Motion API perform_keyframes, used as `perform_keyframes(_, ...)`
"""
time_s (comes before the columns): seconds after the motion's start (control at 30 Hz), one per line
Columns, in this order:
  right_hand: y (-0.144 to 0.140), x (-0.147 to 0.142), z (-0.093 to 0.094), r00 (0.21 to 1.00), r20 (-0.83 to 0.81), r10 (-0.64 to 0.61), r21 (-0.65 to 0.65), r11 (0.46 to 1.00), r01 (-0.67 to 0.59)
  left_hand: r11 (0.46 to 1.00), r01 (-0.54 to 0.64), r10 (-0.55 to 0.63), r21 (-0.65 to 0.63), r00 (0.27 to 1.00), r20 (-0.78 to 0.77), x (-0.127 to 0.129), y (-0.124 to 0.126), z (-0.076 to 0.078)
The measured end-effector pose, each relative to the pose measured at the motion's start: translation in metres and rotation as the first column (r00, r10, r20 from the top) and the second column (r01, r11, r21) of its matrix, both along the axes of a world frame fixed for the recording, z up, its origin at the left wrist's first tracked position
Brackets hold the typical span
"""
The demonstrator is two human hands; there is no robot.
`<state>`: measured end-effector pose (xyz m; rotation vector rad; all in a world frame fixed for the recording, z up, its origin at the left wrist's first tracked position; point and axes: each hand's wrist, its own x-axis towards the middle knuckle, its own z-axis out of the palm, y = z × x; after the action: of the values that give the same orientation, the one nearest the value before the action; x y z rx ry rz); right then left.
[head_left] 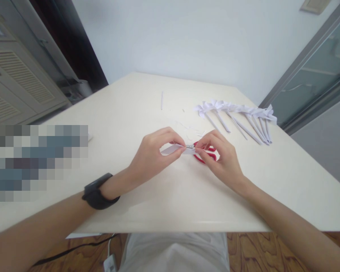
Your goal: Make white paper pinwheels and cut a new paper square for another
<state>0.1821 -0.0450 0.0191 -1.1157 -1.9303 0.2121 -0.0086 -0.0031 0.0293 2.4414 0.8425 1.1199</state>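
Observation:
Between my hands, above the middle of the table, is a small piece of white paper (172, 149). My left hand (158, 147) pinches its left part between thumb and fingers, and a black watch sits on that wrist. With thumb and forefinger, my right hand (218, 151) pinches the paper's right end. Just behind and below the right fingers lies a pair of scissors (200, 158) with red handles, its blades partly hidden by the paper and fingers. Thin white paper scraps (198, 132) are scattered beyond the hands.
Several paper pinwheel-like shapes on rolled paper stems (252, 130) lie in a row at the right back of the white table (124, 102). A thin paper roll (162, 100) rests farther back. A blurred-out area covers the left side. A white power strip (110, 263) is below the table edge.

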Motion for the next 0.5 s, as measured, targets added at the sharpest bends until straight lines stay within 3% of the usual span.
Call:
perform_keyframes(0.1, 0.0009, -0.0005, -0.0017, 1.0, 0.013, 0.025, -0.013, 1.0, -0.024, 1.0, -0.003, 0.003, -0.005, 1.0, 0.001, 0.0001, 0.0012, -0.0013)
perform_keyframes(0.3, 0.0015, -0.0036, -0.0076, 0.996, 0.069, 0.049, -0.014, 0.999, -0.048, 0.995, 0.101, -0.101, -0.015, 0.995, -0.026, 0.0012, -0.0006, -0.005)
perform_keyframes(0.5, 0.0004, -0.0019, -0.0056, 0.994, 0.107, 0.023, 0.017, 1.0, -0.025, 0.997, 0.076, -0.076, -0.025, 0.997, -0.005, 0.0002, 0.001, -0.0009)
